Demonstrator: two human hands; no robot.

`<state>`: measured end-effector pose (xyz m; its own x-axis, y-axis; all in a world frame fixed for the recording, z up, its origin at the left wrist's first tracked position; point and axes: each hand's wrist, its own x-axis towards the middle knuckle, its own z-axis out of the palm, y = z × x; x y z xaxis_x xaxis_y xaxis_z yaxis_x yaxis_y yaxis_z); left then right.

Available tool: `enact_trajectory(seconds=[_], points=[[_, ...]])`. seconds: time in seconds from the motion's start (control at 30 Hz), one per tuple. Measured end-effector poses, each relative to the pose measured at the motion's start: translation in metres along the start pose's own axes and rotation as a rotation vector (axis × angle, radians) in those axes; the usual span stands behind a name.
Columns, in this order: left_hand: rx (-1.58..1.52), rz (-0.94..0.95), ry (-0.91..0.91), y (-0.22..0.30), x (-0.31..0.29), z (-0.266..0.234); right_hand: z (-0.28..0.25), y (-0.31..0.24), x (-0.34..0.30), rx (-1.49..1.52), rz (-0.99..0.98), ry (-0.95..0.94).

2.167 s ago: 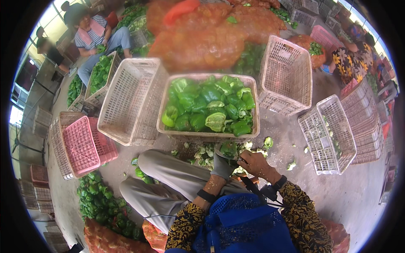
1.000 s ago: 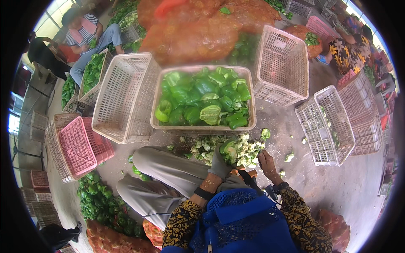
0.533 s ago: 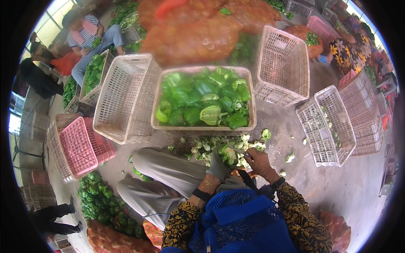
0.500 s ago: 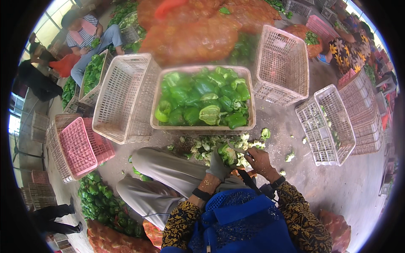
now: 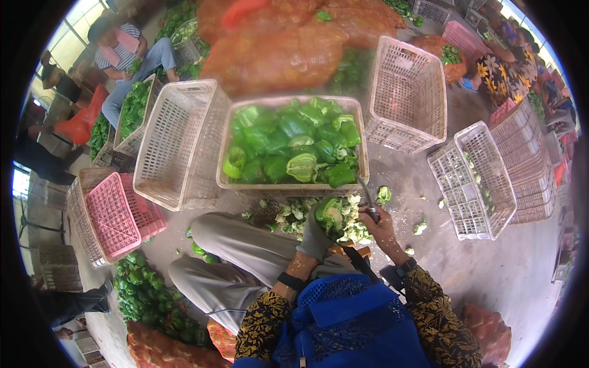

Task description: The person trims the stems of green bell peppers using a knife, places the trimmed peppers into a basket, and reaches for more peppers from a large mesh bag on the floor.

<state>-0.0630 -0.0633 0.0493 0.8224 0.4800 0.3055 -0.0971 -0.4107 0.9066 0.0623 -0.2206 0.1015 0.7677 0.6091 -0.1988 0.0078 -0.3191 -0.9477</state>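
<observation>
In my gloved left hand (image 5: 315,237) is a green bell pepper (image 5: 330,213), its pale inside partly showing. My bare right hand (image 5: 381,229) grips a knife (image 5: 366,195) by the handle, and its curved blade points up and away, apart from the pepper. Pale pepper cores (image 5: 354,231) lie heaped on the floor below and around my hands. Just beyond stands a light plastic crate (image 5: 293,189) filled with green peppers (image 5: 294,138), several of them cut.
Empty crates stand left (image 5: 178,141) and right (image 5: 410,92) of the full one. Pink crates (image 5: 113,214) sit far left, above a heap of whole peppers (image 5: 147,288). Orange mesh sacks (image 5: 276,55) lie ahead. A person (image 5: 126,52) sits at the upper left.
My right hand has drawn the knife off the pepper to the right and turned its blade upward. The left hand still holds the pepper. People at the far left have shifted.
</observation>
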Motion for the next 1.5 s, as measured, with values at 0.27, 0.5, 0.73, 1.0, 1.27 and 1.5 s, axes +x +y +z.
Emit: enact_trajectory(seconds=[0.27, 0.5, 0.73, 1.0, 1.27, 1.5], points=[[-0.34, -0.208, -0.005, 0.029, 0.007, -0.005, 0.02, -0.045, 0.029, -0.163, 0.006, -0.405], [-0.366, -0.162, -0.026, 0.02, 0.001, -0.005, 0.037, -0.039, 0.017, 0.164, 0.145, -0.421], [-1.382, -0.698, 0.172, -0.009, 0.004, 0.003, 0.056, -0.009, 0.027, 0.229, 0.126, -0.4], [-1.098, -0.587, 0.318, 0.002, 0.009, 0.014, 0.077, 0.019, 0.031, 0.032, -0.123, -0.061], [-0.498, -0.203, 0.337, 0.0, 0.012, 0.01, 0.069, -0.011, 0.028, 0.561, 0.204, -0.052], [-0.389, -0.134, 0.319, 0.02, 0.028, 0.001, 0.014, 0.001, 0.023, 0.614, 0.306, -0.108]])
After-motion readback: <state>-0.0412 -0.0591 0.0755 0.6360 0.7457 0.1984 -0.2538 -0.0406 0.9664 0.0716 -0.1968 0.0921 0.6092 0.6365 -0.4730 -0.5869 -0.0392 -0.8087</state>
